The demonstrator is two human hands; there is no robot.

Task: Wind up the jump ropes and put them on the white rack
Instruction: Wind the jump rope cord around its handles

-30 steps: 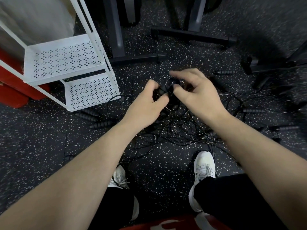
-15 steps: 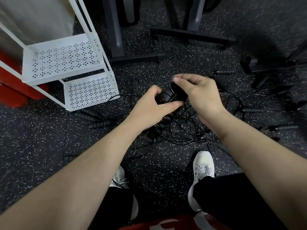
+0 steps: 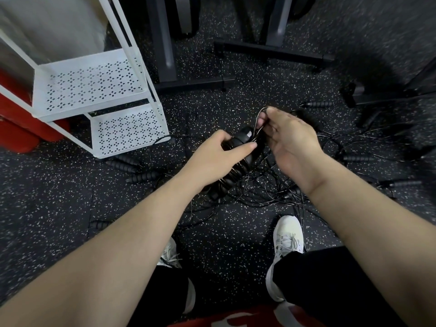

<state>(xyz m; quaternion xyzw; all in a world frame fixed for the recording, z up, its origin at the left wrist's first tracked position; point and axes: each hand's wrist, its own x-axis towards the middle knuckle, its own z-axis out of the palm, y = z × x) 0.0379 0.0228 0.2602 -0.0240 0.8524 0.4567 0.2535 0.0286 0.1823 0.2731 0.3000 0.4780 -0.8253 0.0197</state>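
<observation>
White perforated metal rack stood far left on black speckled rubber floor. Tangled thin black jump-rope cords lay centre, right of rack. Three ribbed black foam handles lay just before rack's lower shelf. Dark metal frame legs stood behind.

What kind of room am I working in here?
Probably a gym or fitness room: speckled black rubber flooring, dark metal equipment frames standing on it, and a tangle of jump ropes with foam handles spread beside a white rack.

No text or label can be read anywhere.
</observation>
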